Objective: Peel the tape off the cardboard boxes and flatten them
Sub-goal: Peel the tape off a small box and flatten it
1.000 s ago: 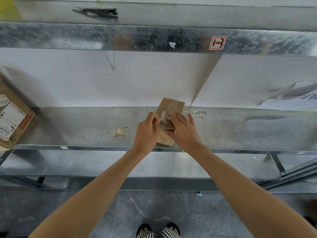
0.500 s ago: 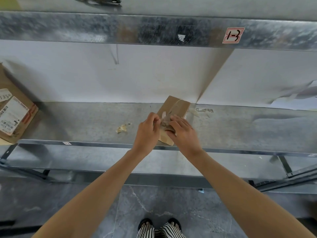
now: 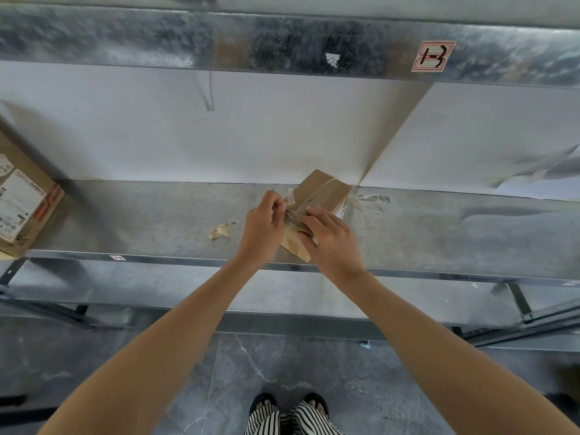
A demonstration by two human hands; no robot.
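A small brown cardboard box [image 3: 323,191] lies on the metal shelf [image 3: 439,233], its near end reaching the shelf's front edge. Clear tape crosses its top. My left hand [image 3: 263,226] pinches a crumpled strip of tape [image 3: 292,211] that lifts off the box's left side. My right hand [image 3: 329,238] lies over the near half of the box with curled fingers gripping it. The middle of the box is hidden by my hands.
A larger cardboard box with a shipping label [image 3: 22,202] stands at the shelf's left end. A crumpled tape scrap [image 3: 219,231] lies left of my hands, another tape remnant [image 3: 372,199] to the right. A second shelf beam [image 3: 282,39] runs overhead.
The view has tilted slightly. My left hand has pulled the tape strip a little further away from the box; my right hand stays on the box.
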